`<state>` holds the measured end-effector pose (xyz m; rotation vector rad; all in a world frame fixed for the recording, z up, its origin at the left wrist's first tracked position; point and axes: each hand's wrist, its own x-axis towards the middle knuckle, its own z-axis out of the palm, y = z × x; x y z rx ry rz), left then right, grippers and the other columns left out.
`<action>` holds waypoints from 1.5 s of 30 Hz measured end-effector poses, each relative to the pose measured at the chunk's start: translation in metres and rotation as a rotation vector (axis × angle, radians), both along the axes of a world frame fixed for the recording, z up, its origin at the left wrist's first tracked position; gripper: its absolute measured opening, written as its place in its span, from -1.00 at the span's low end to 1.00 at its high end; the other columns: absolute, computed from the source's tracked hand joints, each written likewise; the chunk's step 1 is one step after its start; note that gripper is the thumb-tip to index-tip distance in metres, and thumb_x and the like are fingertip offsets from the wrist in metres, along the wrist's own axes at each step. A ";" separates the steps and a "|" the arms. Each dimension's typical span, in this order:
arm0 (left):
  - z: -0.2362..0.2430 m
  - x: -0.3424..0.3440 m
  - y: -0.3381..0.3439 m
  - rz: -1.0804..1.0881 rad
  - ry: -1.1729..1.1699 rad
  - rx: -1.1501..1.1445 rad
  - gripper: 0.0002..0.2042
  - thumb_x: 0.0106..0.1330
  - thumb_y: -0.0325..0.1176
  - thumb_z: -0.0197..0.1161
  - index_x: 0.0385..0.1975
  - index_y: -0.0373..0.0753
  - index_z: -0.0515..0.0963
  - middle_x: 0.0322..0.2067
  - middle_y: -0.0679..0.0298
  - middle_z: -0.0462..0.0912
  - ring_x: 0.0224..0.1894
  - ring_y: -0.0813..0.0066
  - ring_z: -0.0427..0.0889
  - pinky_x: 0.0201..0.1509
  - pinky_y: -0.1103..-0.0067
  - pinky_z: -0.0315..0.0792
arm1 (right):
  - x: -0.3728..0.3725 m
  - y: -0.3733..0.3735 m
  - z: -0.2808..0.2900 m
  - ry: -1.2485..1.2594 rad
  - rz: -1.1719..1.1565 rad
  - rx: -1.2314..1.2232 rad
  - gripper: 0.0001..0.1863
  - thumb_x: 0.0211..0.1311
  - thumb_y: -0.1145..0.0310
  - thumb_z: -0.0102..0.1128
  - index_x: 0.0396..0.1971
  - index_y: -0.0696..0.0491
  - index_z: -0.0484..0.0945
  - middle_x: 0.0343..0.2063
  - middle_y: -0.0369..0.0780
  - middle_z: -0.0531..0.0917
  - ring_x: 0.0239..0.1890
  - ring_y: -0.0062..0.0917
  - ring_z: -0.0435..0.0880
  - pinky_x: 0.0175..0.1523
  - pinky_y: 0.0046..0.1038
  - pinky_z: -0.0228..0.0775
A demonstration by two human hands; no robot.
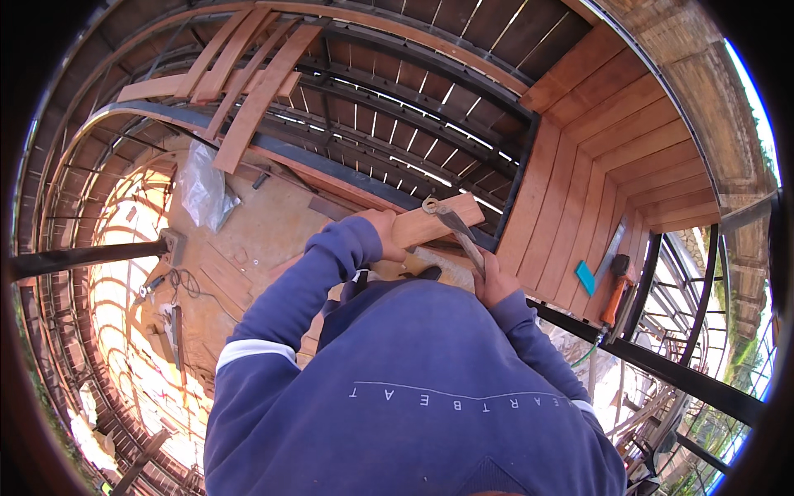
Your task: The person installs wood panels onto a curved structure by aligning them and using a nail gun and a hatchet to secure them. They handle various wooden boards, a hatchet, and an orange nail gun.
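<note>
My left hand (387, 233) grips a short wooden board (413, 226) by its near left end, with the fingers partly hidden behind my sleeve. My right hand (498, 279) is closed around the lower end of a dark metal hand tool (465, 240). Its round, ring-like head lies over the board's upper face, near the middle. Whether it bites on anything there is too small to tell. Both hands are in front of my body, close to the corner of a dark metal frame.
Wooden bench planking (571, 207) curves along the right, bearing a teal-handled saw (586, 278) and an orange nail gun (614, 299) with a hose. Loose planks (269, 95) lie across the frame at upper left. A plastic bag (207, 188) and a corded power tool (151, 286) sit on the floor.
</note>
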<state>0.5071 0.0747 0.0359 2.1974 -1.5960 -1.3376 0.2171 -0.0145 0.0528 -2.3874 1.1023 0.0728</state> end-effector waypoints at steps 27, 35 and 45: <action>-0.006 -0.017 0.003 0.010 -0.175 0.049 -0.31 -0.11 0.03 0.45 -0.10 -0.37 0.41 -0.25 -0.10 0.69 -0.17 0.00 0.71 -0.06 0.29 0.58 | 0.029 0.004 0.038 0.253 0.036 -0.025 -0.71 0.33 0.27 0.07 -0.05 0.05 0.30 -0.41 0.06 0.67 -0.41 0.03 0.67 -0.33 0.03 0.48; -0.010 -0.019 0.004 -0.001 -0.198 0.037 -0.31 -0.11 0.02 0.46 -0.09 -0.38 0.41 -0.25 -0.10 0.69 -0.16 0.00 0.71 -0.06 0.27 0.58 | 0.027 0.006 0.033 0.106 0.030 -0.088 -0.57 0.30 0.26 0.13 0.10 0.05 0.29 -0.55 0.07 0.64 -0.47 0.04 0.66 -0.36 0.02 0.48; -0.017 -0.022 0.005 -0.017 -0.197 0.021 -0.32 -0.10 0.04 0.44 -0.10 -0.37 0.41 -0.27 -0.06 0.70 -0.20 0.00 0.71 -0.07 0.27 0.59 | 0.015 0.005 0.017 0.034 0.040 -0.065 -0.57 0.31 0.27 0.11 0.12 0.02 0.27 -0.49 0.09 0.65 -0.46 0.05 0.66 -0.34 0.03 0.48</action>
